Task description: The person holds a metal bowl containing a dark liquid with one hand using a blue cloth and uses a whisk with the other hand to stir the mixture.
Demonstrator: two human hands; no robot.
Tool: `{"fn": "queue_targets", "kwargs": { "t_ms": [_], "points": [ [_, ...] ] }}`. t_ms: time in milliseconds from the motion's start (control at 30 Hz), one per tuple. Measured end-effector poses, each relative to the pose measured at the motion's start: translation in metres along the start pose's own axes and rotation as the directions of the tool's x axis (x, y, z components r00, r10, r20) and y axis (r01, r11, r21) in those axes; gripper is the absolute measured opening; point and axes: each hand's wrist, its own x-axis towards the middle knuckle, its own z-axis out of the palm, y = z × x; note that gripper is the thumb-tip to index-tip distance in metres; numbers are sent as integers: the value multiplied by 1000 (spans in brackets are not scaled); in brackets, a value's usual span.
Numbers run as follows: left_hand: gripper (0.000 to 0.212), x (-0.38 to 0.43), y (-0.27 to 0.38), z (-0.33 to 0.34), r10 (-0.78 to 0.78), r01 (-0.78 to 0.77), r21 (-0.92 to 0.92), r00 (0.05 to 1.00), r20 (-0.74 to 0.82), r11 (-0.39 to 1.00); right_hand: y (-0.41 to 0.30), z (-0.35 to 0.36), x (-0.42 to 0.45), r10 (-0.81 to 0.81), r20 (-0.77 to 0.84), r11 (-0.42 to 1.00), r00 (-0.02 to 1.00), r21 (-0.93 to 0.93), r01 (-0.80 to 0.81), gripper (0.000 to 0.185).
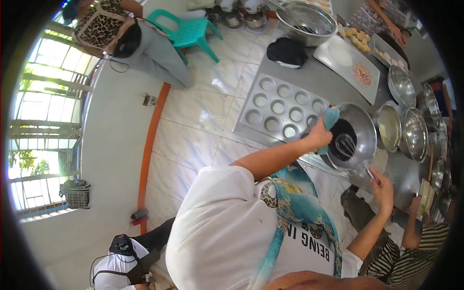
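Observation:
My left hand (320, 136) grips a folded teal cloth (331, 117) against the near left rim of a large metal mixing bowl (365, 136). Dark, nearly black liquid (339, 132) lies in the bowl. My right hand (382, 192) holds the handle of a wire whisk (346, 145), whose wires rest in the dark liquid. The bowl stands at the table's edge, beside a metal muffin tin (266, 108) with several round cups that look bare.
Several metal bowls (414, 134) stand beyond mine. Further back are a tray (348, 65) with white powder and colourful bits, a black cloth (286, 52) and a big bowl (306, 23) with a whisk. Other people stand around; a striped sleeve (433, 233) is near my right side.

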Motion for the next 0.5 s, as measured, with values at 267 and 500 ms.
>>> {"fn": "queue_targets", "kwargs": {
  "t_ms": [267,500],
  "points": [
    [75,-13,17,-3,-6,6,-4,1000,11,1000,14,15,27,-31,-241,986,970,-166,-10,37],
    [74,-4,8,-3,25,-25,12,1000,-2,1000,14,5,19,-26,19,992,999,-121,28,37]
  ]
}}
